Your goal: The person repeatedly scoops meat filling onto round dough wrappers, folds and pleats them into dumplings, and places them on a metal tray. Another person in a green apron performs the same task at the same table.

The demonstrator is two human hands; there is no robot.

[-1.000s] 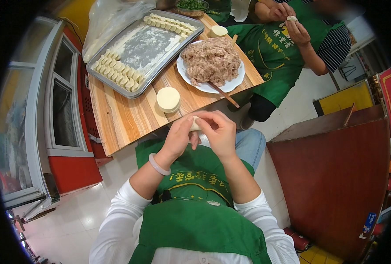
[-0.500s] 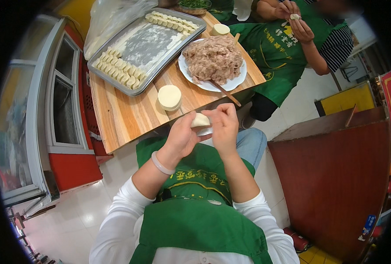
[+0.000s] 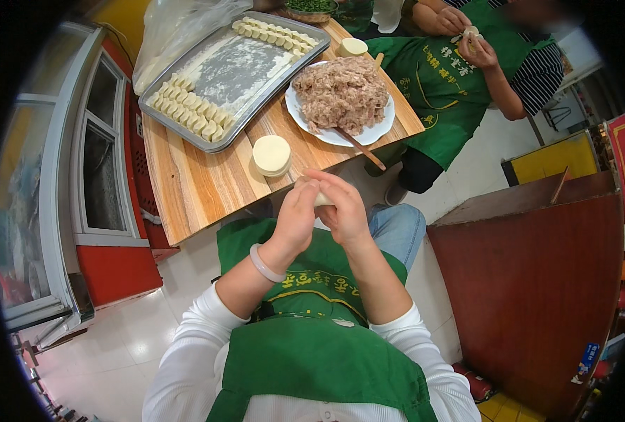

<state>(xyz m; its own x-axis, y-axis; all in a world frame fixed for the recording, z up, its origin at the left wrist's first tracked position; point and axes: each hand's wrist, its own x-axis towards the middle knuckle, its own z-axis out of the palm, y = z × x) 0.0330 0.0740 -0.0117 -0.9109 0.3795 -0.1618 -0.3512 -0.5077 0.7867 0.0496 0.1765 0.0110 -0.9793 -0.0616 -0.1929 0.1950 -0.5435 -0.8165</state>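
Note:
Between my two hands, just off the table's near edge, is a pale dumpling, mostly covered by fingers. My left hand is closed round its left side, and my right hand wraps over it from the right. Both hands press together on the dough. Beyond them on the table stands a stack of round dumpling wrappers. To the right of the stack, a white plate bears a heap of minced meat filling, with a wooden stick poking out toward me.
A metal tray dusted with flour holds rows of dumplings on the wooden table. Across the table's right side, a co-worker's hands hold a small piece of dough. A brown wooden cabinet stands at right, a glass-fronted case at left.
My hands have come together round the dumpling, the right one folding over it, so less of it shows. The co-worker's hands have shifted slightly.

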